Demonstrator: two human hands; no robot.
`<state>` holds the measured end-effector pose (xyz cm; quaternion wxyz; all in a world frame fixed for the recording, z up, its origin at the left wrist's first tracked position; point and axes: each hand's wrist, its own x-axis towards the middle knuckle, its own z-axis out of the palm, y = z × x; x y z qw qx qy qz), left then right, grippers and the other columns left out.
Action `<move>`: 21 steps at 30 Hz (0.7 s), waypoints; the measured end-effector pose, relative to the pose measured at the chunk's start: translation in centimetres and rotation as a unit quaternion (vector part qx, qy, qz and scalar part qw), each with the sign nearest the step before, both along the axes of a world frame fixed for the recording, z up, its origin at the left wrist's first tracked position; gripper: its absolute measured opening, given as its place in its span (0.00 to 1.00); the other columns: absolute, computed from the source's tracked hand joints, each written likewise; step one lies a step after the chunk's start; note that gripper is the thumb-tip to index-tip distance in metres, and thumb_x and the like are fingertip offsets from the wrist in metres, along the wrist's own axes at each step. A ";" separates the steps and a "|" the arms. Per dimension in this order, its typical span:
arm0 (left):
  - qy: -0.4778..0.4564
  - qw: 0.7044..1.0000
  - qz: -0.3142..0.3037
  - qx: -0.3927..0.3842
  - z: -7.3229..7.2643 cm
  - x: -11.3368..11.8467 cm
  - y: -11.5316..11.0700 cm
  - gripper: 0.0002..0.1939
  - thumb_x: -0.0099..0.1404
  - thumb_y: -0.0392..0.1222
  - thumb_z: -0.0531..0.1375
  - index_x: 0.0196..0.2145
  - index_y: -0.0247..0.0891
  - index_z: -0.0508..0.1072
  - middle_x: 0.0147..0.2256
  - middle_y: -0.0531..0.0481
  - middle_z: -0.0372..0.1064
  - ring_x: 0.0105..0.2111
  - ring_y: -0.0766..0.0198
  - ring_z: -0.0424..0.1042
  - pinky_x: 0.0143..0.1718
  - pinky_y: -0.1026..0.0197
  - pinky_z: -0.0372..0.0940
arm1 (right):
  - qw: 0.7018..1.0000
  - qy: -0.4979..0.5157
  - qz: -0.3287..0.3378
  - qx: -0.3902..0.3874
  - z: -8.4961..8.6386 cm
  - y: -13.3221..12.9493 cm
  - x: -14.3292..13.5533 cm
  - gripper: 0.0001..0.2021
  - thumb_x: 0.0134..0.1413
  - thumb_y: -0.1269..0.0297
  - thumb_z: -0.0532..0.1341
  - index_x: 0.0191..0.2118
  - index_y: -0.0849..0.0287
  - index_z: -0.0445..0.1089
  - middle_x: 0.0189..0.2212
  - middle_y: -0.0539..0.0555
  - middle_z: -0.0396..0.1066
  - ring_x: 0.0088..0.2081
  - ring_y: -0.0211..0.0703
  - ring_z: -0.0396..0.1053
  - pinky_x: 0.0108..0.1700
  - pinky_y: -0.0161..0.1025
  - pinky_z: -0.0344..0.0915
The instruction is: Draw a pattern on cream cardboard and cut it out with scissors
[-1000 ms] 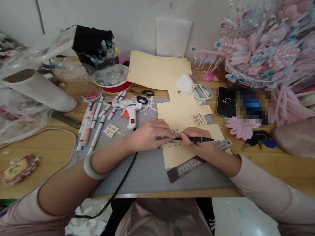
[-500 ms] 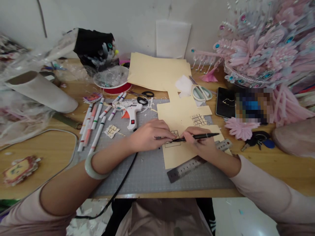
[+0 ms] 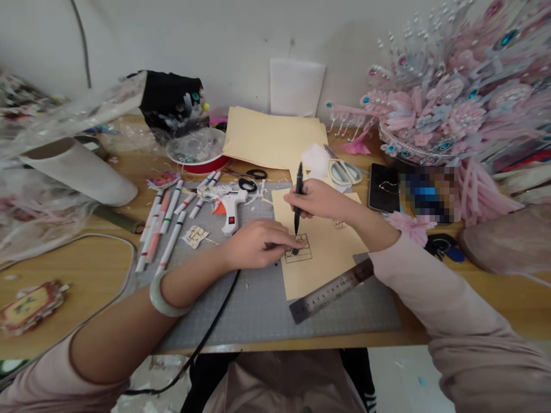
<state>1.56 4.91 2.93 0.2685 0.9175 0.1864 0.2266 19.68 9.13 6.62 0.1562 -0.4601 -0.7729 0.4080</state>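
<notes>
"Pale wall (image 3: 193, 34) across the top, right?"

"Yes, with a wooden surface (image 3: 499, 310) below it and a grey cutting mat (image 3: 258, 321) at lower centre."

"What's big on top?"

"A pink beaded headpiece (image 3: 451, 115), upper right, and a white tube (image 3: 86, 175) at left. Centre, yellow paper (image 3: 331, 258) lies over the mat."

"And the hands?"

"The left hand (image 3: 260, 244) has its index finger stretched onto the paper, the others curled; I can't tell whether they grip anything. The right hand (image 3: 314, 199) is closed narrowly round a black pen (image 3: 298, 198), nearly upright, its lower tip by the drawing's (image 3: 305, 257) upper edge."

"Touching?"

"Can't tell."

"Smaller things?"

"A metal ruler (image 3: 329, 288) slants partly over the paper; a white glue gun (image 3: 232, 212) sits left of it."
</notes>
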 end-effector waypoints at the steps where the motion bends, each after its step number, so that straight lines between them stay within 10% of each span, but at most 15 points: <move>1: 0.005 1.000 0.004 -0.015 -0.1 -0.1 0.0 0.17 0.60 0.29 0.51 0.42 0.36 0.76 0.31 0.47 0.75 0.30 0.65 0.71 0.32 0.66 0.61 | 0.999 -0.011 0.029 -0.007 -0.2 0.3 -0.5 0.15 0.54 0.63 0.53 0.18 0.61 0.59 0.13 0.47 0.61 0.17 0.31 0.59 0.23 0.31 0.55; 9: 0.055 0.996 0.050 -0.050 -0.8 -0.4 -0.2 0.19 0.59 0.31 0.52 0.43 0.41 0.75 0.26 0.51 0.75 0.21 0.70 0.69 0.26 0.69 0.60 | 0.984 -0.023 0.175 -0.013 -3.1 1.1 -2.3 0.13 0.51 0.65 0.52 0.19 0.61 0.58 0.14 0.44 0.54 0.19 0.30 0.49 0.23 0.32 0.49; 21: 0.069 0.994 0.049 -0.067 -0.5 -0.4 0.0 0.19 0.57 0.31 0.51 0.43 0.40 0.76 0.26 0.51 0.74 0.21 0.69 0.68 0.26 0.70 0.59 | 0.980 -0.015 0.197 -0.021 -3.8 1.0 -2.4 0.12 0.51 0.70 0.52 0.18 0.60 0.56 0.14 0.44 0.53 0.19 0.30 0.49 0.23 0.32 0.49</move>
